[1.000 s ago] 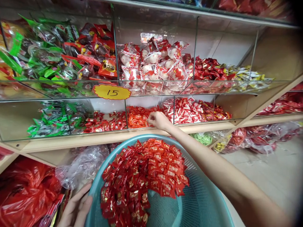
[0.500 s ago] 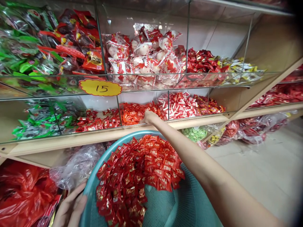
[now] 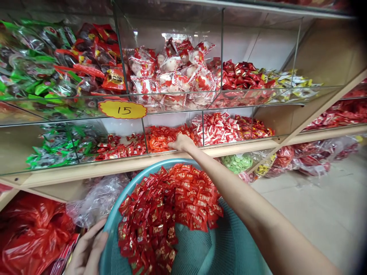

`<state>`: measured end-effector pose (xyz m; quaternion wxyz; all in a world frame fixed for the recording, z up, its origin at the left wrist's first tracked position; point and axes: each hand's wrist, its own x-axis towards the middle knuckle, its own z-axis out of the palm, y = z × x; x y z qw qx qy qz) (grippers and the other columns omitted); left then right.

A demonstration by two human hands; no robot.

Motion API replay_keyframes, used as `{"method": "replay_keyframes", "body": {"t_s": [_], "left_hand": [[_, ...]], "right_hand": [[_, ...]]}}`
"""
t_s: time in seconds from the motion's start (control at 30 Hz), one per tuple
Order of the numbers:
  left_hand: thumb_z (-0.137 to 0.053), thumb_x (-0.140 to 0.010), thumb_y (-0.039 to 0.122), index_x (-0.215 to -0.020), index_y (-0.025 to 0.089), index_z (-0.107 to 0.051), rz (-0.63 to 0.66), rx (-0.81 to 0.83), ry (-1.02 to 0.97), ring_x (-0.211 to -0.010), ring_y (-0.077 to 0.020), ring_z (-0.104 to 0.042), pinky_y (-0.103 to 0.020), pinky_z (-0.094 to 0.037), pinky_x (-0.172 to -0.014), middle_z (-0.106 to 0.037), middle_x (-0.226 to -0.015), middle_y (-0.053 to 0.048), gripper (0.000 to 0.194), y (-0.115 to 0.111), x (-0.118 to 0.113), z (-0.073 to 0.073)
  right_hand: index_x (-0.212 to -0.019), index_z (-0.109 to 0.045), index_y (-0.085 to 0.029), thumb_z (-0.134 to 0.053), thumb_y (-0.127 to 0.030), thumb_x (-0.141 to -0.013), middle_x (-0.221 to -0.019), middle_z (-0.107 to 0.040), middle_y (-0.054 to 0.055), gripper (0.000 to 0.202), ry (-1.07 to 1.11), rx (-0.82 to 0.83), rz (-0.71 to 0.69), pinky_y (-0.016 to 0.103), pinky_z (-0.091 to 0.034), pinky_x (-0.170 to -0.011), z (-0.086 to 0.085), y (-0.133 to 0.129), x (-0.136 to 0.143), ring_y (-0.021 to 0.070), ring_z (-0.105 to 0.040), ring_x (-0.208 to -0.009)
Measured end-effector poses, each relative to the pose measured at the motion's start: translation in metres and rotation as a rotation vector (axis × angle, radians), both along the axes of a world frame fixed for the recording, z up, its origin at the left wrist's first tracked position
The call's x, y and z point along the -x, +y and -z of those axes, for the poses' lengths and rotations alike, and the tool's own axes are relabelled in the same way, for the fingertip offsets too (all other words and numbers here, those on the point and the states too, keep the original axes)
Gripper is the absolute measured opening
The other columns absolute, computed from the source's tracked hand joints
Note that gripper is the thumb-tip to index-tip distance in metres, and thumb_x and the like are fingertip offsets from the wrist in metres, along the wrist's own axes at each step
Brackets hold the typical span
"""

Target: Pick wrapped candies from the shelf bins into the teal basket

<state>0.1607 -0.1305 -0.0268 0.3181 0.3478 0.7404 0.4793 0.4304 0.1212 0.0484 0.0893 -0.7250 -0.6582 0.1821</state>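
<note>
My left hand (image 3: 87, 250) grips the left rim of a round green plastic mesh basket (image 3: 110, 229), thumb and fingers around its edge. Small red wrapped candies (image 3: 149, 225) with gold print fill the basket's left side, and brighter red candies (image 3: 197, 198) with pale lettering lie at its back right. Over the basket's far rim, my right arm stretches to the lower shelf. There my right hand (image 3: 184, 143) is at a compartment of orange-red wrapped candies (image 3: 160, 138), thumb pointing left. Most of its fingers are hidden, and whether they hold any candy cannot be seen.
Clear dividers and a front panel edge the shelf bins. A yellow price tag (image 3: 122, 110) reads 15. Red-and-white candies (image 3: 216, 128) fill the neighbouring bin. Below stand a red plastic bag (image 3: 37, 233), clear bags (image 3: 97, 198) and green packets (image 3: 236, 163). Tiled floor (image 3: 309, 202) lies right.
My right hand stays at the orange-red candies, its thumb slightly more visible. The view has shifted slightly; the basket and its candies look the same.
</note>
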Motion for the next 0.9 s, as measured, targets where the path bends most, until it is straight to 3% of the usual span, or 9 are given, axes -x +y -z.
{"method": "replay_keyframes", "body": {"t_s": [0.17,0.27,0.33,0.47,0.57,0.7,0.9], "left_hand": [[-0.066,-0.066,0.056,-0.108,0.028,-0.063,-0.005,0.014,-0.060,-0.120,-0.0296,-0.050,-0.046,-0.030,-0.107,-0.063,-0.121,-0.002,0.051,0.002,-0.001,-0.004],[-0.066,-0.066,0.056,-0.108,0.029,-0.063,0.001,-0.006,-0.077,-0.120,-0.0289,-0.050,-0.046,-0.029,-0.107,-0.063,-0.120,-0.002,0.050,0.002,-0.003,-0.005],[-0.067,-0.065,0.056,-0.107,0.028,-0.064,-0.004,-0.007,-0.076,-0.120,-0.0291,-0.049,-0.045,-0.029,-0.107,-0.063,-0.119,-0.002,0.050,0.002,-0.004,-0.005],[-0.068,-0.065,0.055,-0.107,0.028,-0.064,-0.018,-0.025,-0.099,-0.122,-0.0286,-0.048,-0.044,-0.029,-0.108,-0.063,-0.120,-0.001,0.050,0.000,-0.005,-0.004],[-0.068,-0.065,0.054,-0.108,0.029,-0.064,-0.017,-0.030,-0.107,-0.120,-0.0288,-0.050,-0.044,-0.030,-0.107,-0.064,-0.118,-0.001,0.050,-0.001,-0.005,-0.004],[-0.069,-0.065,0.052,-0.106,0.028,-0.064,-0.014,-0.043,-0.137,-0.119,-0.0290,-0.050,-0.043,-0.032,-0.106,-0.064,-0.118,-0.001,0.048,-0.002,-0.010,-0.008],[-0.070,-0.065,0.050,-0.105,0.028,-0.065,-0.030,-0.060,-0.163,-0.118,-0.0296,-0.052,-0.043,-0.034,-0.105,-0.065,-0.118,0.000,0.045,-0.002,-0.014,-0.012]], "right_hand": [[-0.099,-0.064,-0.011,-0.058,-0.049,-0.075,-0.104,-0.066,0.019,0.045,-0.108,-0.143,-0.030,0.035,-0.044,-0.077,-0.020,-0.019,-0.011,0.0288,-0.060,-0.097],[-0.089,-0.062,-0.013,-0.053,-0.042,-0.078,-0.093,-0.067,0.014,0.032,-0.134,-0.352,-0.139,0.032,-0.041,-0.071,-0.035,-0.050,-0.023,0.0251,-0.060,-0.087],[-0.084,-0.060,-0.016,-0.053,-0.037,-0.077,-0.084,-0.065,0.009,0.023,-0.074,-0.406,-0.262,0.028,-0.037,-0.064,-0.037,-0.078,-0.032,0.0200,-0.058,-0.077],[-0.076,-0.057,-0.018,-0.056,-0.027,-0.075,-0.074,-0.061,0.004,0.009,-0.035,-0.316,-0.522,0.027,-0.033,-0.062,-0.012,-0.133,-0.044,0.0162,-0.054,-0.069],[-0.076,-0.058,-0.017,-0.058,-0.025,-0.075,-0.081,-0.063,0.007,0.008,-0.155,-0.227,-0.607,0.030,-0.034,-0.067,0.017,-0.160,-0.045,0.0189,-0.055,-0.076],[-0.080,-0.060,-0.016,-0.060,-0.024,-0.076,-0.087,-0.064,0.008,0.009,-0.244,-0.195,-0.650,0.032,-0.036,-0.072,0.039,-0.172,-0.042,0.0207,-0.056,-0.082],[-0.083,-0.061,-0.016,-0.060,-0.021,-0.076,-0.085,-0.063,0.008,0.009,-0.324,-0.283,-0.697,0.035,-0.038,-0.073,0.044,-0.169,-0.036,0.0226,-0.056,-0.083]]}}
